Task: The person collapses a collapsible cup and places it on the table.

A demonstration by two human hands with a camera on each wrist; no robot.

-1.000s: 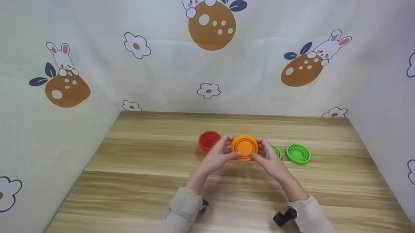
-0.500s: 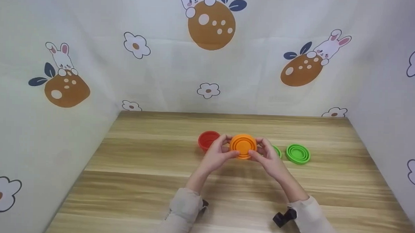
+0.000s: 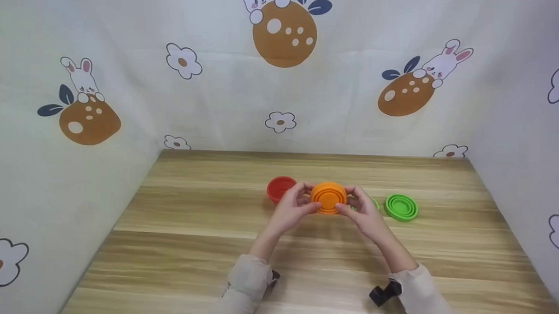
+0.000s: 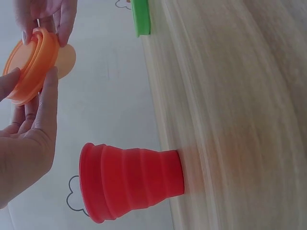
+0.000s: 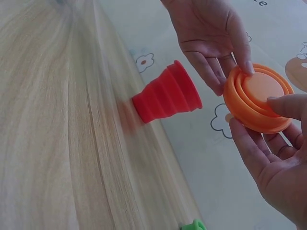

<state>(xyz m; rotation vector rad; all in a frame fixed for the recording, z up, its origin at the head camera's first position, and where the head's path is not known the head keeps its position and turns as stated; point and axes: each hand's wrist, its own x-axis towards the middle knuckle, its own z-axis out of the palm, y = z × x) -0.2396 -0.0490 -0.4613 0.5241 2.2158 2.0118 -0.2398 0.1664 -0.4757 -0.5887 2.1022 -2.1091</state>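
Note:
Both hands hold up an orange collapsible cup (image 3: 328, 198) above the table, folded to a flat ringed disc with its face tilted toward the head camera. My left hand (image 3: 292, 210) pinches its left edge, thumb on the near face and fingers behind. On the opposite edge my right hand (image 3: 365, 215) grips it likewise. In the left wrist view the orange cup (image 4: 33, 64) appears nearly side-on. A red collapsible cup (image 4: 132, 182) stands extended on the table behind my left hand, partly hidden by it in the head view.
A flat green collapsible cup (image 3: 401, 207) lies on the wooden table (image 3: 192, 251) to the right. Another green piece (image 3: 375, 204) shows partly behind my right hand. Patterned cloth (image 3: 226, 90) hangs at the back and both sides.
The orange cup has shifted slightly left and its face has tipped a little. Both hands keep hold of it; the red and green cups stay in place.

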